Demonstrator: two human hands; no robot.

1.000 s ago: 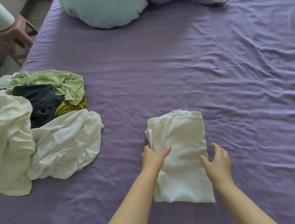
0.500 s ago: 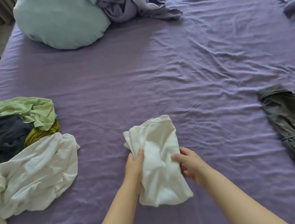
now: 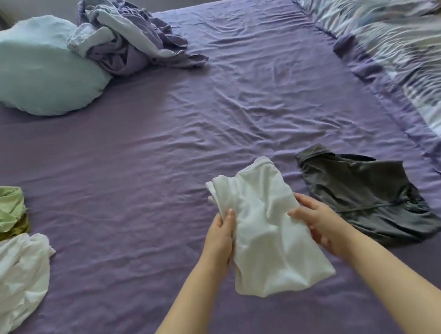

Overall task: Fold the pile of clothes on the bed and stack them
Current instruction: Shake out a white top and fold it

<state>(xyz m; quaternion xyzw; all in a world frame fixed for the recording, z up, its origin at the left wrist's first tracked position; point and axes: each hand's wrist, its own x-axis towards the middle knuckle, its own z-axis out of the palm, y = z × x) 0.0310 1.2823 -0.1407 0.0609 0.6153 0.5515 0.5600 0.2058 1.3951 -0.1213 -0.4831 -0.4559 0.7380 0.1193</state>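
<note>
Both hands, left hand (image 3: 220, 242) & right hand (image 3: 319, 221), grip folded white garment (image 3: 265, 230), fingers curled round its edges. Looks like stacking step. Next: set it squarely on grey garment (image 3: 365, 194).

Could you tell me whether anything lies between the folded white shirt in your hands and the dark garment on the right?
Nothing visible does. Both hands, left and right, hold the white shirt, and only bare purple sheet separates it from the dark garment.

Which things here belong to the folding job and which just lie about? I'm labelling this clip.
Job: folded white garment held by left hand and right hand; grey garment; unfolded pile.
Lying about: pale blue pillow; crumpled lilac bedding; striped duvet.
</note>
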